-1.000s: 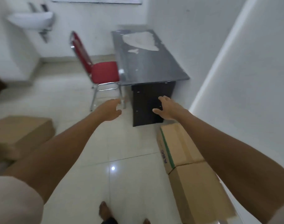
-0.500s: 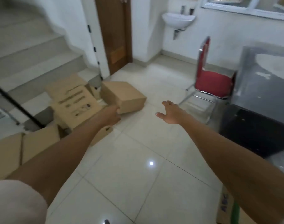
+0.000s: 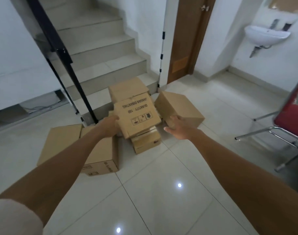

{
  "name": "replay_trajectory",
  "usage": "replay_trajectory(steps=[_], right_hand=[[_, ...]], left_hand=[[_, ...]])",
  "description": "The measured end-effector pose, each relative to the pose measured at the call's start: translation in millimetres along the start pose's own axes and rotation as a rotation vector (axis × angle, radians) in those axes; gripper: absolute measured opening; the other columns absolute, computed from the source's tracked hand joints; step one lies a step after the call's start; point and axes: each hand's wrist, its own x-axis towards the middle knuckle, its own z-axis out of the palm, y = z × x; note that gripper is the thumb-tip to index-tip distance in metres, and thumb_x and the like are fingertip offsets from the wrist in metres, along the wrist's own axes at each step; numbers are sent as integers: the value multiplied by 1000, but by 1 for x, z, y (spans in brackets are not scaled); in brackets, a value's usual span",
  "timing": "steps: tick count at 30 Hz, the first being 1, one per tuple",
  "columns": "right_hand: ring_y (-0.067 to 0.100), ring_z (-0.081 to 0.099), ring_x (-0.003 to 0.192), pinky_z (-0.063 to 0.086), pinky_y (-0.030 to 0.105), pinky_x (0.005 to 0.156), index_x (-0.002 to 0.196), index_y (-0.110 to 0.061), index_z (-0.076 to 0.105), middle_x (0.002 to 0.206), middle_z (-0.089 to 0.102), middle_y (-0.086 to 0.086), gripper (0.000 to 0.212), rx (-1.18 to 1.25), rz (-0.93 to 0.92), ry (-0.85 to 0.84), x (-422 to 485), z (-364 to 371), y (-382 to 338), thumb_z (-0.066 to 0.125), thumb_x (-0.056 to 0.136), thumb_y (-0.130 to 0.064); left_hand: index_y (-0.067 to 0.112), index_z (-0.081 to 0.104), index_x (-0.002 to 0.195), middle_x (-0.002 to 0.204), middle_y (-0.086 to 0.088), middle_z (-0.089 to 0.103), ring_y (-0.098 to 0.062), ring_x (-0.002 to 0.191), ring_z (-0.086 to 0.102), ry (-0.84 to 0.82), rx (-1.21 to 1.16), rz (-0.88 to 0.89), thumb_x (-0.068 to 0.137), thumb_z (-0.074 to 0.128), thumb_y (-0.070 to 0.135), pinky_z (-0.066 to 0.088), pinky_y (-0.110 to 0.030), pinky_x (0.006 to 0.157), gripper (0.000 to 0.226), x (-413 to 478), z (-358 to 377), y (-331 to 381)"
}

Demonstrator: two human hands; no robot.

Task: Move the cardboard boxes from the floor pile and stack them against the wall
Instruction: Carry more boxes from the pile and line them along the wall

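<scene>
A pile of cardboard boxes lies on the tiled floor at the foot of the stairs. On top sits a tilted printed box (image 3: 136, 116) marked "QUANTITY 100". My left hand (image 3: 109, 126) reaches its left edge, thumb against the cardboard and fingers apart. My right hand (image 3: 177, 128) is open with spread fingers, just in front of a plain box (image 3: 180, 106) to the right, apparently short of touching it. Another plain box (image 3: 128, 88) stands behind the printed one, and a smaller box (image 3: 146, 144) lies under it. Two larger boxes (image 3: 60, 143) lie to the left, partly under my left forearm.
A staircase (image 3: 97, 48) with a black railing (image 3: 60, 53) rises behind the pile. A brown door (image 3: 187, 39) stands right of it, and a white wall sink (image 3: 266, 33) at the far right. A red chair with chrome legs (image 3: 290, 122) is at the right edge.
My view swung left from the table and wall stack to the floor pile. Both empty hands moved forward and now reach the printed box and the plain box.
</scene>
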Motion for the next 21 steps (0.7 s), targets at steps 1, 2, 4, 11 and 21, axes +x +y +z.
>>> replay_trajectory(steps=[1,2,4,11,21], right_hand=[[32,26,141,31,50,110,151,-15,19,158,17,9,67,-1,-16,-8,9,1,-6,47,98,-44],[32,26,141,30,49,111,152,-15,18,158,16,9,68,-18,-35,-12,18,0,-12,47,98,-44],[32,29,140,30,47,110,151,-12,20,157,21,10,68,-55,-72,-17,41,-2,-22,47,98,-44],[28,41,130,39,46,103,145,-16,32,149,34,8,62,-64,-172,-32,141,-18,-40,50,94,-46],[32,31,138,35,48,108,150,-14,22,155,24,10,72,-140,-254,-170,266,-26,-101,48,95,-52]], left_hand=[[7,38,142,145,-12,43,-29,130,44,15,-11,5,96,52,21,37,-36,103,50,4,-4,-7],[6,40,141,143,-12,45,-30,129,45,28,-27,2,96,53,20,38,-37,102,49,8,-8,-14],[6,41,141,143,-14,46,-30,130,45,41,-51,-23,95,54,21,38,-37,103,50,18,-13,-30],[8,36,144,146,-13,43,-28,133,42,45,-95,-129,94,53,27,36,-38,109,57,76,-26,-73],[3,41,139,141,-16,47,-31,129,43,123,-169,-274,95,53,18,33,-36,105,48,118,-50,-123]])
